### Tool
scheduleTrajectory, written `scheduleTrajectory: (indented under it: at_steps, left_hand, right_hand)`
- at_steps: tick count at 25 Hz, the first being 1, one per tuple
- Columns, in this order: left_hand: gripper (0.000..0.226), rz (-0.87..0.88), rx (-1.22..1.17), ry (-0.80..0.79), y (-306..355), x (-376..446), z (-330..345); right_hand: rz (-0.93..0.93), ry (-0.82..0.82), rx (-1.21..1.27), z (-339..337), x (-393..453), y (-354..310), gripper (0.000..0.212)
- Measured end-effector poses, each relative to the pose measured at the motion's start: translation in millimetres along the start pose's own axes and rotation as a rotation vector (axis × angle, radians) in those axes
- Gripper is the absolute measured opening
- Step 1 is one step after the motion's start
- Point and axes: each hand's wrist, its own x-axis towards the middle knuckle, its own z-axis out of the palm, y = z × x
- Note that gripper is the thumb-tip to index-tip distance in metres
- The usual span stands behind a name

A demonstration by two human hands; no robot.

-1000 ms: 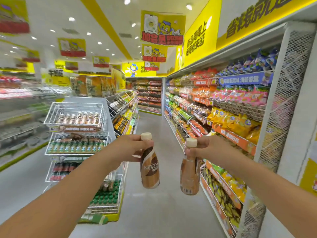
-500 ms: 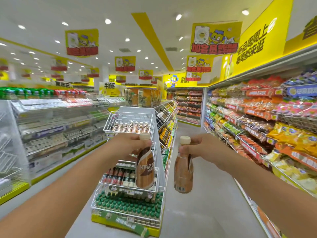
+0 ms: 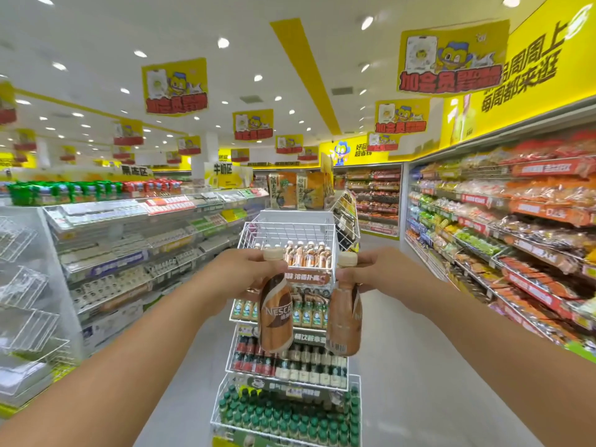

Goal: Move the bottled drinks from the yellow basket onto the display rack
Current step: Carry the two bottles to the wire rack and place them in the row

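Observation:
My left hand [image 3: 240, 274] grips the neck of a brown Nescafé coffee bottle [image 3: 275, 317] with a beige cap, hanging upright. Held the same way in my right hand [image 3: 382, 274] is a second brown coffee bottle [image 3: 344, 321], its barcode facing me. Both bottles hang side by side in front of the white wire display rack [image 3: 254, 233]. The rack's top basket holds a row of similar bottles [image 3: 306, 256] at its front, with bare wire behind them. The yellow basket is not in view.
Lower rack tiers carry green-labelled bottles [image 3: 309, 312], dark bottles [image 3: 290, 366] and green-capped bottles [image 3: 283, 421]. A white shelf unit [image 3: 129, 240] runs along the left, snack shelves [image 3: 516, 240] along the right. Grey aisle floor [image 3: 419, 382] lies on both sides of the rack.
The view has swung left and closed in, so the wire rack now stands straight ahead behind the bottles. Both hands still hold their bottles, now nearer the rack's top basket.

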Motion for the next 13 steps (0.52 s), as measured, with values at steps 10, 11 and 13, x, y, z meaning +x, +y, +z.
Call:
scheduleTrajectory:
  at_steps: [10, 11, 13]
  left_hand:
    - [0.027, -0.062, 0.021, 0.041, -97, 206, -57]
    - [0.028, -0.066, 0.024, 0.041, -106, 234, -61]
    - [0.030, -0.071, 0.021, 0.048, -119, 286, -69]
  right_hand:
    - [-0.021, -0.085, -0.026, 52, 230, 63, 0.026]
    - [-0.024, -0.084, -0.018, 54, 257, 71, 0.027]
    - [-0.033, -0.082, -0.028, 57, 308, 85, 0.031]
